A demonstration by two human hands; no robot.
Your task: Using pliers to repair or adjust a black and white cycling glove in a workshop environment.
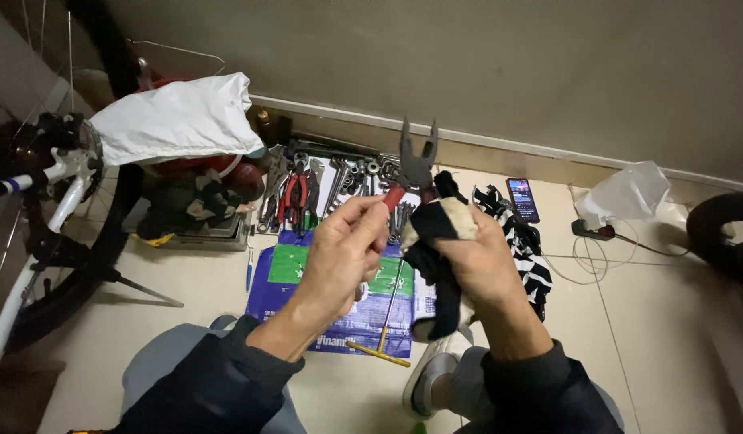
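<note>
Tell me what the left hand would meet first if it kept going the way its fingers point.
Probably the black-and-white cloth in the right hand: the left hand, gripping the pliers by a red handle, points toward it. Depth is unclear.

We see steel wrenches and red-handled pliers (295,197) laid on the tiled floor by the wall. Just beside them lie a black smartphone (522,199) and a yellow-handled T-bar wrench (385,325), with a white-framed bicycle (42,209) at left.

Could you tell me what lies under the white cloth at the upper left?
Under the white cloth, red and black items show on a box. Whatever sits higher beneath it is covered.
</note>
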